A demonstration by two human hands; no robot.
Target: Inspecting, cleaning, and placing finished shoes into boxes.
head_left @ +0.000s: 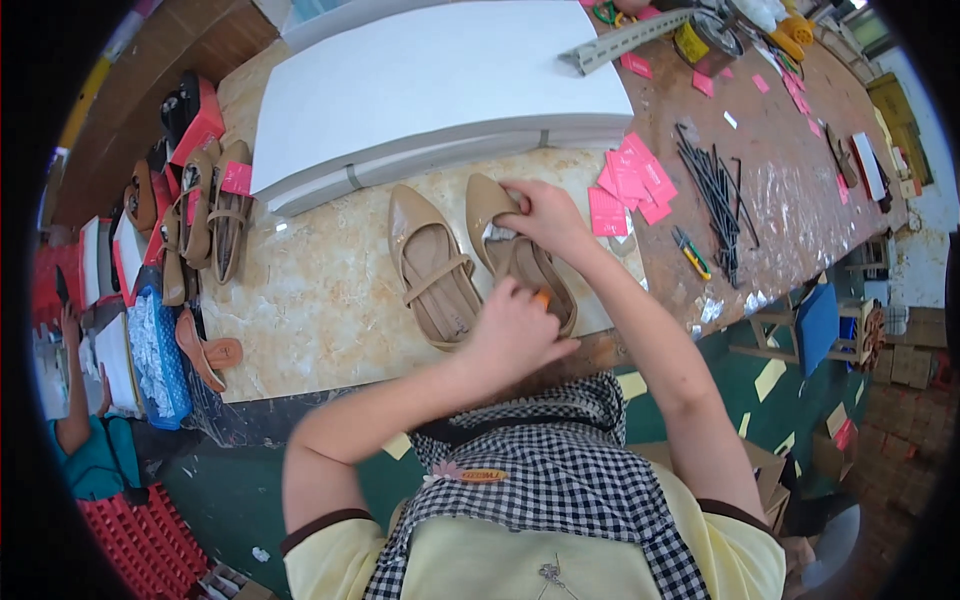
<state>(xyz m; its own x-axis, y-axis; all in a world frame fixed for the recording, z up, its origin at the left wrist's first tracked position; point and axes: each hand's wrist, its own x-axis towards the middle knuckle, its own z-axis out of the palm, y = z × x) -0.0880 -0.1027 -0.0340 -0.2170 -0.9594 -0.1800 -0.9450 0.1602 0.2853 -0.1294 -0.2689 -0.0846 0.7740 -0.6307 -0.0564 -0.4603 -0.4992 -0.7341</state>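
Observation:
Two beige pointed-toe flats with straps lie side by side in front of me, toes pointing away. The left flat (428,250) rests untouched on the marbled board. My right hand (545,215) grips the front opening of the right flat (484,200), thumb and fingers pinched at its edge. Crumpled whitish paper (497,233) shows inside that shoe's toe. Over the heel half of the same flat, my left hand (515,325) is closed in a fist. A small orange thing (543,298) shows at its fingers; its kind is hidden.
A stack of white sheets (430,90) lies behind the flats. Pink cards (630,180), black rods (715,195) and yellow-green snips (692,253) lie to the right. More shoes (215,210) and a brown sandal (207,350) are at left. A co-worker's arm (73,390) shows far left.

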